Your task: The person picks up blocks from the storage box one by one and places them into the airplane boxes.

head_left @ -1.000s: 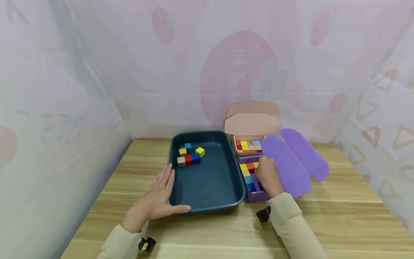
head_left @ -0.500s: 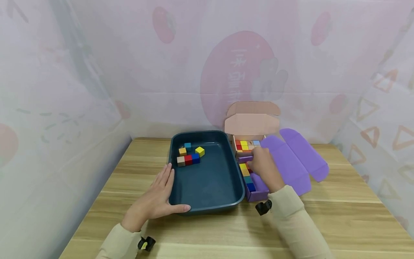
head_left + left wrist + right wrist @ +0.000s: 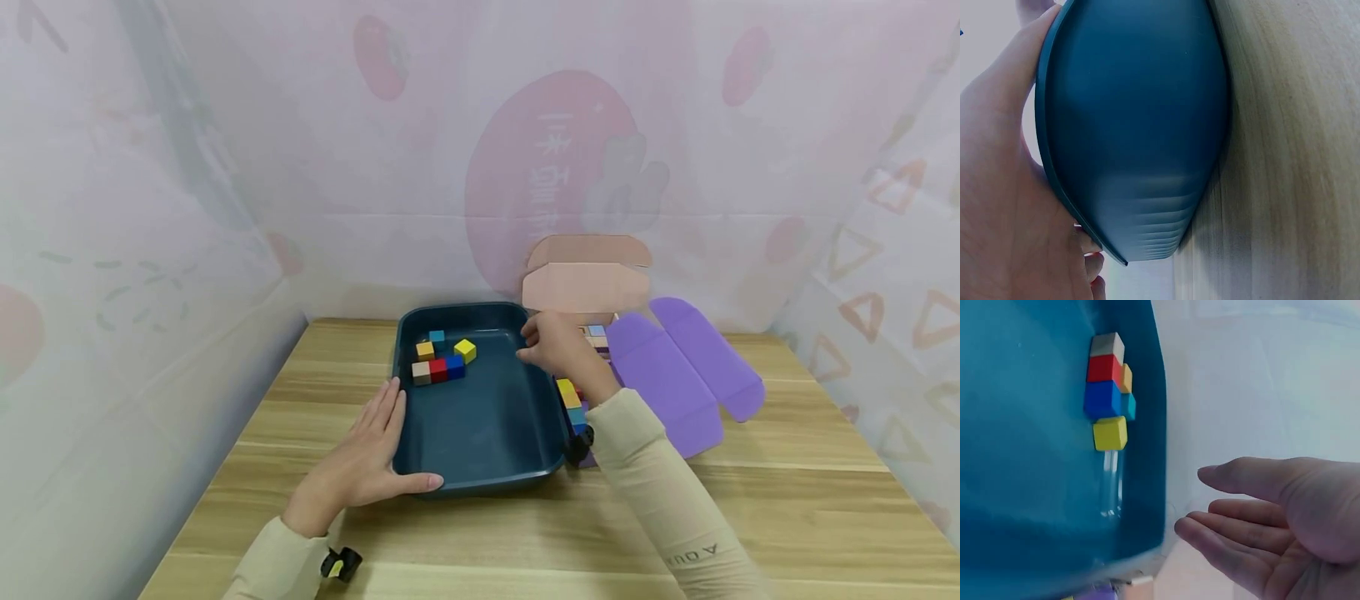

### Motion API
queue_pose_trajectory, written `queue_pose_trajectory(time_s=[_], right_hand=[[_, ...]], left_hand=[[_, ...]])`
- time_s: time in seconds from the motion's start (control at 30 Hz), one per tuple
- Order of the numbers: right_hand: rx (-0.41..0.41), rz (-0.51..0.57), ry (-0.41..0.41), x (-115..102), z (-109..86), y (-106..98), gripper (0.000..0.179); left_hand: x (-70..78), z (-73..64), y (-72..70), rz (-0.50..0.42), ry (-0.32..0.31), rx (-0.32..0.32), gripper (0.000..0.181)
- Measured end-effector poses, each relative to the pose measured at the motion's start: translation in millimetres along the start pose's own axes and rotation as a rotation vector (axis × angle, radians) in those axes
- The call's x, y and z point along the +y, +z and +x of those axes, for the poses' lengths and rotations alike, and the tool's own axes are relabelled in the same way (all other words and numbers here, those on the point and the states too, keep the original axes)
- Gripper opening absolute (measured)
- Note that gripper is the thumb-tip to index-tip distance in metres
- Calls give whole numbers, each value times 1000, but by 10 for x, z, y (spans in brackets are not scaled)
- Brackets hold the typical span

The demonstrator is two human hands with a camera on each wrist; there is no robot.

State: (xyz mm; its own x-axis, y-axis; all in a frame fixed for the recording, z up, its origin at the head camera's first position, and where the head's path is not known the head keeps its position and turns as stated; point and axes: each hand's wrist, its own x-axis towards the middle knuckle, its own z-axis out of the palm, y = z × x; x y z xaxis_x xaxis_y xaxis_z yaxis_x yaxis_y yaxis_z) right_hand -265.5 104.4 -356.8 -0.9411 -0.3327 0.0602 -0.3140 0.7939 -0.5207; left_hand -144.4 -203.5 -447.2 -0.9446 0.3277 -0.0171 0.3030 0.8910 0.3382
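Note:
My left hand (image 3: 360, 458) rests against the left near corner of a dark teal tray (image 3: 487, 429), fingers straight along its rim and thumb on the front edge. In the left wrist view, that hand (image 3: 1016, 169) lies along the tray's lip. Over the tray's far right rim hovers my right hand (image 3: 553, 343). The right wrist view shows a gap between its thumb (image 3: 1241, 475) and fingers, with nothing held. Inside the tray, a pale wooden cube (image 3: 421, 373), a red cube (image 3: 438, 371) and a blue cube (image 3: 455, 367) form a row. Yellow (image 3: 465, 352), orange and teal cubes sit behind.
To the tray's right, a purple box with its lid (image 3: 663, 375) folded out holds coloured cubes (image 3: 570, 393). Behind it stands a box with a raised tan lid (image 3: 585, 287), also holding cubes; my right arm partly covers both. Patterned cloth walls surround the wooden table (image 3: 757, 500).
From the purple box, my right hand has moved away and to the left, to the tray's far right rim. My left hand and the cubes in the tray have stayed put.

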Motion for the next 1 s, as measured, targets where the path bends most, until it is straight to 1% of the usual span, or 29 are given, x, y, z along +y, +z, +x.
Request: queue_pose_trajectory(time_s=[0.1,0.2,0.3,0.4,0.53,0.57,0.6,0.63,0.8,0.83,1.0], right_hand=[[-47,-6,17,-55,121,90,38],[-63,-27,21,-70,238,209,39],[-56,-31,18,-62,345,332,38],[-51,-8,12,-56,433,449,39],[-34,13,28,-43,538,596,41],[-22,10,32,-33,567,635,39],[-21,15,42,-19,601,679,31],[-16,13,55,-7,629,717,30],[-30,41,143,34,708,889,31],[-29,43,155,35,710,920,38],[-22,47,147,15,748,1059,31]], left_hand=[[9,-2,0,-2,-1,-1,141],[22,-6,-1,-4,0,-5,141],[35,-12,0,-8,-3,-10,141],[40,-22,-2,-8,-4,-11,140],[37,-27,-2,-8,-1,-5,140],[36,-27,-3,-7,0,-3,140],[32,-26,-2,-6,2,0,140],[29,-26,0,-5,1,0,140],[30,-39,5,-5,6,-1,139],[33,-44,3,-6,5,-3,139],[47,-62,-3,-9,0,-5,137]])
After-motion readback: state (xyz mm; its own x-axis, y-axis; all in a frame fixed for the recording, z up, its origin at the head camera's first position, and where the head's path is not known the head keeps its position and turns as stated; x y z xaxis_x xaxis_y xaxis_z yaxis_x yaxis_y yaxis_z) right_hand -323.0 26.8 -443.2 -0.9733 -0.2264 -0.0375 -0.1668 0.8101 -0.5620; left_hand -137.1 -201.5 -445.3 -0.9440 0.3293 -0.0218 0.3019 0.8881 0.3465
